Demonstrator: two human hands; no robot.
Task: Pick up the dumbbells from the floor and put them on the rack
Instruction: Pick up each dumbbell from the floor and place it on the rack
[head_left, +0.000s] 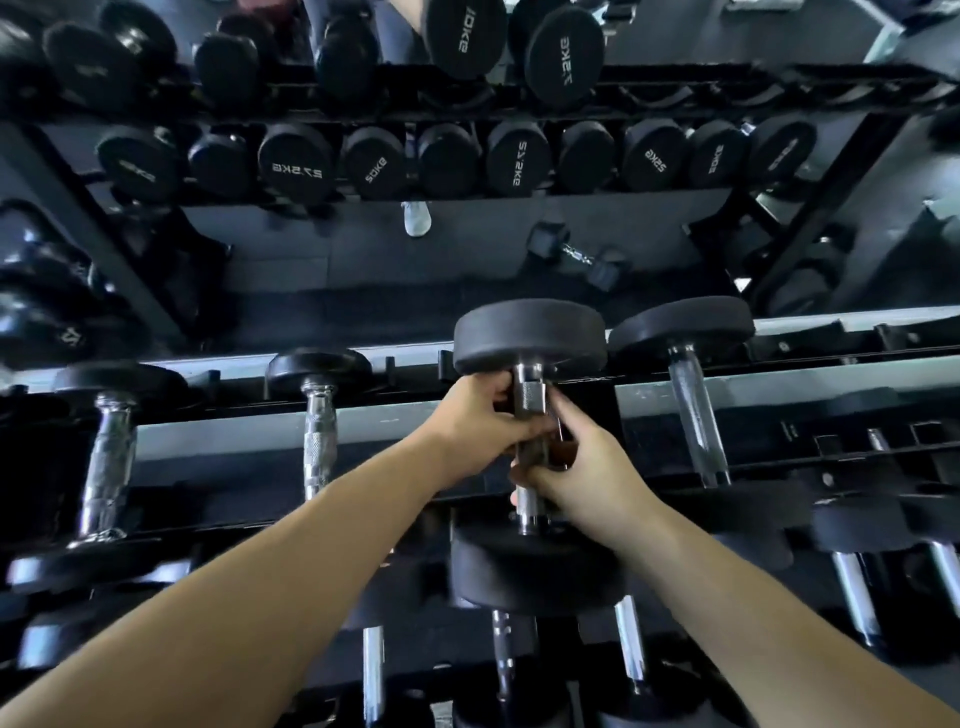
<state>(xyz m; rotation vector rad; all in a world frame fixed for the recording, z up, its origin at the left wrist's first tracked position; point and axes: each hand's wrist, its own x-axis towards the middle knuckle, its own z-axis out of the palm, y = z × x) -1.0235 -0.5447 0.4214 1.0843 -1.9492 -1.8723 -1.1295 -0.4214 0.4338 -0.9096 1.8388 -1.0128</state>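
A black round-headed dumbbell (530, 332) with a chrome handle lies across the top tier of the rack (218, 436), its far head over the back rail and its near head low in the middle. Both my hands grip its handle: my left hand (478, 421) on the far part just under the far head, my right hand (582, 467) closer to me. A small hex dumbbell (574, 254) appears in the mirror behind the rack, lying on the dark floor.
Racked dumbbells flank the held one: two to the left (317, 410), one to the right (685, 353). Lower tiers hold several more. A mirror behind the rack reflects rows of dumbbells (405, 161) and a white shoe (416, 218).
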